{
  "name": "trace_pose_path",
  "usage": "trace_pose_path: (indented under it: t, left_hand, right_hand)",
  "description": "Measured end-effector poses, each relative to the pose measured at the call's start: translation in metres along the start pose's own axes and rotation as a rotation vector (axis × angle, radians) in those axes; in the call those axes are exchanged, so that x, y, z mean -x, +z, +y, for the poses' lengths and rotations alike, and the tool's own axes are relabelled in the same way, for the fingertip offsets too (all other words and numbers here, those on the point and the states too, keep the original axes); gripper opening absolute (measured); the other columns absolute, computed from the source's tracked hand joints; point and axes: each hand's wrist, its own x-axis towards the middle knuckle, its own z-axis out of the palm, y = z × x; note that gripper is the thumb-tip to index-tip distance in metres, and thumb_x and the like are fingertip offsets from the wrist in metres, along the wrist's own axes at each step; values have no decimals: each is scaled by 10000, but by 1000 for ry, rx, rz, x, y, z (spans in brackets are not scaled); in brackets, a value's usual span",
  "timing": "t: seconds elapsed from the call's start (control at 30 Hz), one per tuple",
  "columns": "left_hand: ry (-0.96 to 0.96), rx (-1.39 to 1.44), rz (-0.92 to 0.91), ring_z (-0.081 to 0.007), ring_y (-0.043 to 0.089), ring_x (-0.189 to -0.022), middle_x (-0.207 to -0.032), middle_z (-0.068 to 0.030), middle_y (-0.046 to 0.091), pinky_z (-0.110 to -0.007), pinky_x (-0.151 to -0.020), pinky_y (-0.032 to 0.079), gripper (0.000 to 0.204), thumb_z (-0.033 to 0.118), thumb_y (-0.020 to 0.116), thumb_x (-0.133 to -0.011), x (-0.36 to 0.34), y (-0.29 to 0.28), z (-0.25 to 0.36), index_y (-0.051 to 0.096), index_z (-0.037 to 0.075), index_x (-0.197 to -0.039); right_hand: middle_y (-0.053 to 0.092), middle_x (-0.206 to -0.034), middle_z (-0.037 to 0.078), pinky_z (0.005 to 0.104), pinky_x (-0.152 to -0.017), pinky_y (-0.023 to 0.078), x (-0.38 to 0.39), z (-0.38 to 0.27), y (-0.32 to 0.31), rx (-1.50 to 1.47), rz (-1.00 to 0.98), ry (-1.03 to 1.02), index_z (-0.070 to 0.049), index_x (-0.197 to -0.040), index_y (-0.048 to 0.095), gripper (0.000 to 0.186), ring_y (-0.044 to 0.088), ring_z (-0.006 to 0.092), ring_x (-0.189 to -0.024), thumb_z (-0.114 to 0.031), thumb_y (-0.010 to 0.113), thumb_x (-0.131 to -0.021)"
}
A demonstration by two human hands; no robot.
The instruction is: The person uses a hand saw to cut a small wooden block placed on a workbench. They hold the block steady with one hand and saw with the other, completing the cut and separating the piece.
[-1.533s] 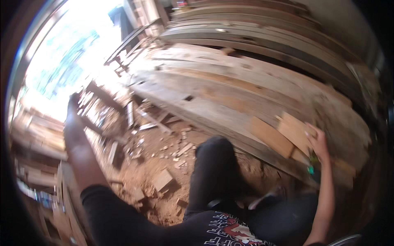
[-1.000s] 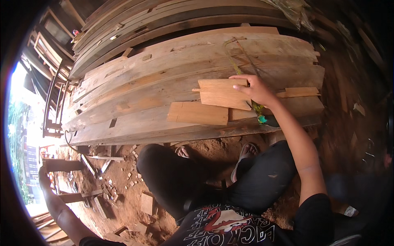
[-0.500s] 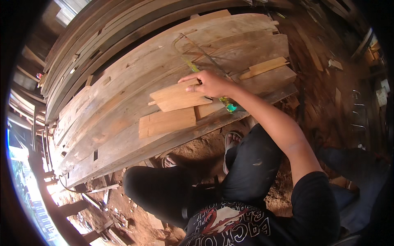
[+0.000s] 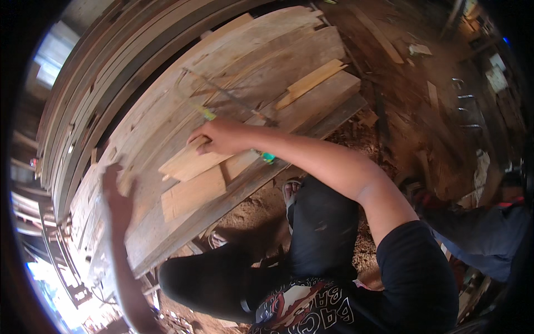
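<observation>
My right hand grips the upper edge of a short wooden board, its fingers over the top. This board partly overlaps a second short board on the worn planks. A bow-shaped saw with yellow and green parts lies on the planks, running beneath my right hand and wrist; its green end shows below the wrist. At the left, my left hand is raised over the planks, blurred, thumb and fingers apart with nothing seen between them.
A narrow pale offcut rests on the far right of the planks. Long stacked timbers curve along the far left. Wood scraps litter the brown ground at right. Another person's dark-clad leg is at the right edge.
My left hand has come into view at the left. My right hand still holds the short board; the whole scene has shifted left and turned slightly as the view moved.
</observation>
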Motion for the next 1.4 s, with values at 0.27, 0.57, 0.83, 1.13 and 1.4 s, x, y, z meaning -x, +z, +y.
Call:
trace_pose_path:
  t: [0.27,0.57,0.83,1.13,1.4]
  left_hand:
    - [51,381,-189,-407,675,-1091,-1126,-186,719,-483,-928,530,310,148,759,-934,-22,113,80,685,31,-1211]
    - [-42,365,-224,-428,696,-965,-1040,-164,718,-499,-807,548,207,203,731,-967,-21,110,60,680,45,-1091]
    - [-33,427,-302,-431,704,-1035,-1145,-170,742,-540,-872,548,303,313,683,-1003,-22,112,39,651,59,-1165]
    - [-55,373,-317,-479,697,-1003,-1017,-249,735,-591,-851,536,318,326,674,-986,-15,129,30,642,80,-1185]
    - [-97,408,-261,-469,698,-957,-939,-242,725,-580,-819,548,290,331,686,-981,-8,108,15,654,65,-1091]
  right_hand:
    - [776,-1148,188,440,-924,567,14,26,-14,3,-41,53,-114,-1361,709,461,756,335,-1020,-367,763,-979]
    - [638,-1414,214,506,-1097,507,38,9,-65,475,61,412,-87,-1451,563,620,618,376,-1314,-458,721,-980]
    - [509,-1407,259,538,-1119,466,99,-28,-21,893,-365,340,-64,-1552,426,869,475,438,-1385,-459,822,-888]
    - [641,-1163,200,474,-1005,488,138,2,-27,1068,-208,141,-58,-1350,480,682,621,370,-1135,-178,858,-795]
    - [724,-1028,207,517,-838,578,134,-14,-44,859,22,218,-82,-1196,549,454,728,404,-985,-116,767,-799]
